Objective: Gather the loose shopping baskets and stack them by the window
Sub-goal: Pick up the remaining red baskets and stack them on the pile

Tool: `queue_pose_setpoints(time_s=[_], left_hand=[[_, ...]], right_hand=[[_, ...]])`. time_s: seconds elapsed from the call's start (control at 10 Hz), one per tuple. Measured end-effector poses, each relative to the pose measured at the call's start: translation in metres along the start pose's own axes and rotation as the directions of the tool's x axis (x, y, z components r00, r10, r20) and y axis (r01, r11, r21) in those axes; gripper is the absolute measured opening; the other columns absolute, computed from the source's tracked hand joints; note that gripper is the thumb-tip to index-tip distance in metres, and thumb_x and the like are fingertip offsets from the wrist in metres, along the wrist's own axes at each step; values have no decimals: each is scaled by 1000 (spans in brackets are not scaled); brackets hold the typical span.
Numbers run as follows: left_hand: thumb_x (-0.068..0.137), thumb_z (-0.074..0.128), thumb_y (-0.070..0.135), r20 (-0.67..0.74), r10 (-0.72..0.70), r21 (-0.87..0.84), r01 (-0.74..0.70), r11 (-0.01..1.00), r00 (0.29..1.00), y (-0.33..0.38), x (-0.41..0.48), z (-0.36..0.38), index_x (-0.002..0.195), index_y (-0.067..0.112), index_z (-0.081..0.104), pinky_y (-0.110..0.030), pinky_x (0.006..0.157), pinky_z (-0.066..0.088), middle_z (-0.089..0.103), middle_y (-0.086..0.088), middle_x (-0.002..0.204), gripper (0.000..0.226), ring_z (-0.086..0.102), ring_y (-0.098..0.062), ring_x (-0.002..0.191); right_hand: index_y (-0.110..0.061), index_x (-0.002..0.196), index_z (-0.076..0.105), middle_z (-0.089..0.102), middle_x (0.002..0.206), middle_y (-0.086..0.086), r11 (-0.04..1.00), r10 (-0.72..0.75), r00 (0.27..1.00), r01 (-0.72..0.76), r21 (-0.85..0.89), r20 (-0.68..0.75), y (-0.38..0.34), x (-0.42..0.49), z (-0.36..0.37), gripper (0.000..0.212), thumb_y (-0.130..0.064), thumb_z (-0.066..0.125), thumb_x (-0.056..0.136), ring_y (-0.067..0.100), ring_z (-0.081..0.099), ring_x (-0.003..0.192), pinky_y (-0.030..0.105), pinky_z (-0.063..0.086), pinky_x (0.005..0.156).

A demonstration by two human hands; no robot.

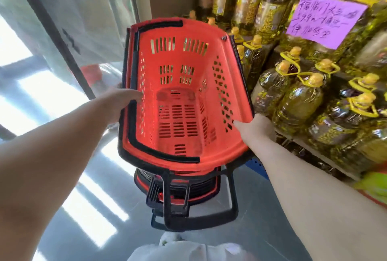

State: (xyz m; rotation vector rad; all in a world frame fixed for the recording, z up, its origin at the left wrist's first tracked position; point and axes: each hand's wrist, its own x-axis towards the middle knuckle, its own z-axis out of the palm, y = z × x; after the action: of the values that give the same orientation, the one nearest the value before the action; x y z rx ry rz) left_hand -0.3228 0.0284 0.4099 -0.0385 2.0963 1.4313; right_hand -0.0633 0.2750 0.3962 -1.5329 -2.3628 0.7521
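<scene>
Grey, glossy floor [83,198] runs between a bright window [41,30] on the left and shelves of oil bottles [297,101] on the right.

The left hand [123,103] grips the left rim of a red basket [178,114], thumb hooked over the edge and the other fingers hidden beneath. The right hand [255,126] clamps the opposite rim the same way, thumb lying on the inner wall. Between them the basket hangs above a stack of nested baskets [178,187] that stands on the floor just beside the window, right under it.

Several things could spoil the drop. The basket looks tilted away from the person, so it may wedge crooked instead of nesting. Its black carry handle [163,156] lies loose along the rim and could slip down and be caught between shells. The right rim passes near the bottles, and a sideways swing would knock one over. The black pull handles [209,221] jut from the stack toward the person's feet, a likely trip.

The held basket is bare inside: only its slotted floor and walls show. Whatever sits in the stack is covered by it. The bottles hold yellowish oil and wear yellow caps, with a purple handwritten sign [324,19] pinned above them.
</scene>
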Motion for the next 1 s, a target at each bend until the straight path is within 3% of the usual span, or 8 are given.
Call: queue_pose_setpoints(time_s=[0.1,0.3,0.5,0.6,0.7,0.8,0.9,1.0], left_hand=[[56,80,15,38,16,60,-18,998,999,7,2,-5,111,13,62,-57,82,55,70,-18,105,58,70,-38,91],[54,78,4,-17,5,185,-2,983,1000,0,22,8,102,15,64,-52,78,58,71,-14,94,52,71,-34,80],[58,89,18,-84,78,288,-50,956,993,-20,30,15,126,24,53,-36,71,59,65,4,87,77,68,-21,75],[59,88,11,7,37,512,-35,858,999,-44,31,15,141,25,37,-43,90,54,62,-8,121,97,64,-31,102],[63,78,-2,22,39,616,-44,787,999,-62,39,18,143,27,32,-44,88,55,59,-8,126,97,61,-33,106],[66,70,-2,5,91,673,-71,736,996,-79,49,27,136,25,41,-40,78,57,60,-3,115,80,62,-33,98],[68,67,1,42,91,743,-92,663,995,-94,63,39,133,20,45,-42,74,58,64,-15,109,71,65,-36,87],[68,75,15,106,30,758,-100,644,994,-111,68,47,133,17,46,-37,72,55,64,-15,112,72,65,-32,85]], right_hand=[[-20,79,42,38,65,-9,999,47,998,-48,-18,-40,-3,-8,17,40,-53,63,71,20,42,61,32,37,58],[-21,67,41,47,63,-6,993,116,993,-117,-24,-38,2,-12,38,38,-52,62,73,17,48,55,24,30,44],[-12,87,53,61,84,6,973,231,970,-230,-20,82,3,-13,67,36,-45,62,76,28,59,71,29,42,56],[-8,94,53,62,97,10,968,252,961,-252,-13,112,-2,-15,86,37,-41,61,79,30,58,79,31,42,61],[-11,96,46,60,99,8,960,280,947,-275,-53,158,1,-12,102,36,-42,60,83,28,54,74,29,38,56],[-10,118,38,58,112,11,958,285,924,-285,-38,256,12,-11,118,44,-29,61,85,29,57,82,31,42,59],[-16,133,30,55,122,8,955,250,885,-292,48,392,24,-13,133,60,-14,62,83,27,57,98,34,47,77],[-18,134,34,55,120,7,921,269,816,-374,112,512,37,-22,142,64,-7,64,78,24,57,99,36,48,86]])
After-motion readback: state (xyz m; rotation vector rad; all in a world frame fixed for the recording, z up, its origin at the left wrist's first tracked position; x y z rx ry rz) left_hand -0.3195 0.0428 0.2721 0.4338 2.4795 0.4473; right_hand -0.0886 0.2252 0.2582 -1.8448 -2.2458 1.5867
